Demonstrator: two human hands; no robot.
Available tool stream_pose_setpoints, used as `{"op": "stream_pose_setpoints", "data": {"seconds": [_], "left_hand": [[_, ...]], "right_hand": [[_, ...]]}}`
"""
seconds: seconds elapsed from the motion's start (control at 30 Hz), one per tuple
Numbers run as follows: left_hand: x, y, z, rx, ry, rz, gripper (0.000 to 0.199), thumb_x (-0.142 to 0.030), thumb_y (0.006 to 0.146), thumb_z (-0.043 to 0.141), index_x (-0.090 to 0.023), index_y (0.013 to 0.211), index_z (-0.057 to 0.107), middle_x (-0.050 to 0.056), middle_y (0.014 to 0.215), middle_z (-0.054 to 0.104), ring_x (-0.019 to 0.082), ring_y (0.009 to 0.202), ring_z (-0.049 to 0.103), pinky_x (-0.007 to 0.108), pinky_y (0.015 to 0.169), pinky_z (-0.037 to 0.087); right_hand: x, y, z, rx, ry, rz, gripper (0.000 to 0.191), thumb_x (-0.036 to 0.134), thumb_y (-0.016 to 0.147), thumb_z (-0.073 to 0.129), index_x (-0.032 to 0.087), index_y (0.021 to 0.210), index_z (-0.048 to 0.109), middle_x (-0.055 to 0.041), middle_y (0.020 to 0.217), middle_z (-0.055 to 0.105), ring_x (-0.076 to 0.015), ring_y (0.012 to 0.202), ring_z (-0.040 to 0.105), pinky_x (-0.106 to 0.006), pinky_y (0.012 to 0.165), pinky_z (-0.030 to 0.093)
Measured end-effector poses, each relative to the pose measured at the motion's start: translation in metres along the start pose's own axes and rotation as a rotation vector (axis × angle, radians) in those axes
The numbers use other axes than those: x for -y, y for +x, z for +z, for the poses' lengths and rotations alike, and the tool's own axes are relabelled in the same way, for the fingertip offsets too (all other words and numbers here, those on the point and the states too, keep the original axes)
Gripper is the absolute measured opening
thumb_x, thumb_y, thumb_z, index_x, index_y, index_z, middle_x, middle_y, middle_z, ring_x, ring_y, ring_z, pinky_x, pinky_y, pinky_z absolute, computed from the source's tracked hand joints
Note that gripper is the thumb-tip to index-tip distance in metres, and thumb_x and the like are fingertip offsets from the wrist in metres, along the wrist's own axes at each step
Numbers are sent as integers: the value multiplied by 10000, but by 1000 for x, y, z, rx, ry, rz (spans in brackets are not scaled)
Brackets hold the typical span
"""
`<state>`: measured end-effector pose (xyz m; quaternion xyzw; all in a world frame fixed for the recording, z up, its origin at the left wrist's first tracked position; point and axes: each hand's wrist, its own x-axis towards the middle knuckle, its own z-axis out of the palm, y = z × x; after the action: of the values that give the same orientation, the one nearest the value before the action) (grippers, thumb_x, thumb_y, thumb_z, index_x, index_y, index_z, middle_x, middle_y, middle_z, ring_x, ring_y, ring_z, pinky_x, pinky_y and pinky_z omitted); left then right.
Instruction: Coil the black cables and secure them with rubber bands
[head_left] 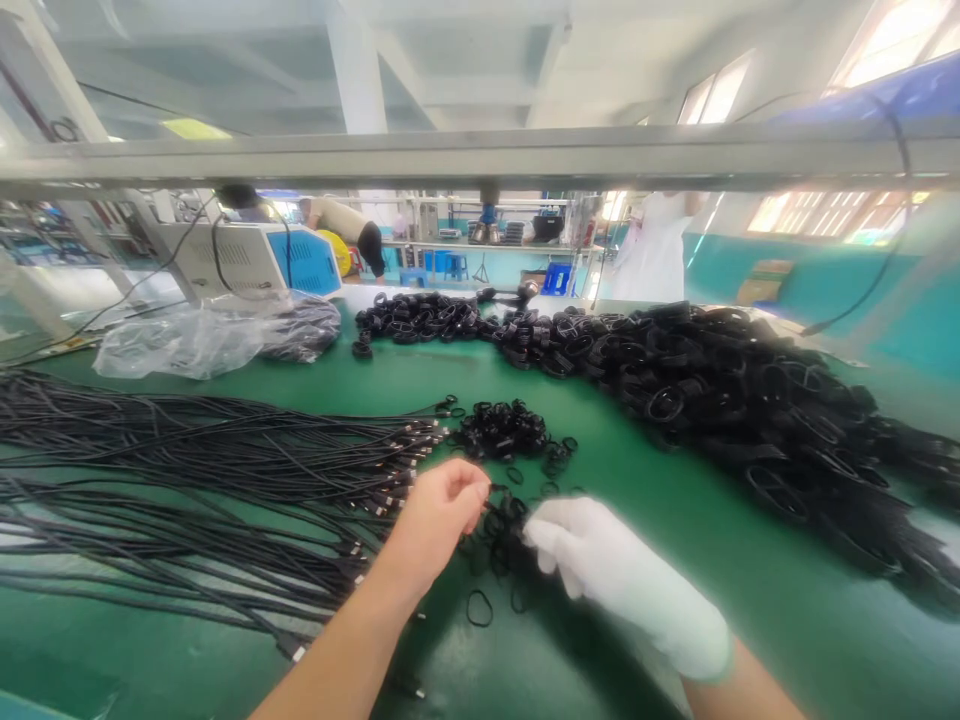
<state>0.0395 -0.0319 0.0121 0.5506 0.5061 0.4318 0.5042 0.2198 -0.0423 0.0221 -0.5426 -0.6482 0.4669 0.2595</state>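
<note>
While the gloved right hand (592,550) reaches inward, left hand (448,500) angled, fingers curled

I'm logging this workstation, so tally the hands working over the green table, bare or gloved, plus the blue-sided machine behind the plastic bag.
Bare left hand: 1
White-gloved right hand: 1
Blue-sided machine: 1
Total: 3
Black cables and small black pieces overlap too much to count.
</note>
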Motion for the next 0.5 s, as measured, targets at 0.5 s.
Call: {"op": "stream_pose_setpoints", "data": {"seconds": [0.5], "left_hand": [[-7,-17,14,-138,376,276,147,-265,811,509,-194,710,588,-17,682,584,131,646,518,219,613,397]], "right_hand": [[0,3,20,-142,568,-42,220,335,684,674,137,747,602,-26,493,621,-128,413,536,-240,427,436]]}}
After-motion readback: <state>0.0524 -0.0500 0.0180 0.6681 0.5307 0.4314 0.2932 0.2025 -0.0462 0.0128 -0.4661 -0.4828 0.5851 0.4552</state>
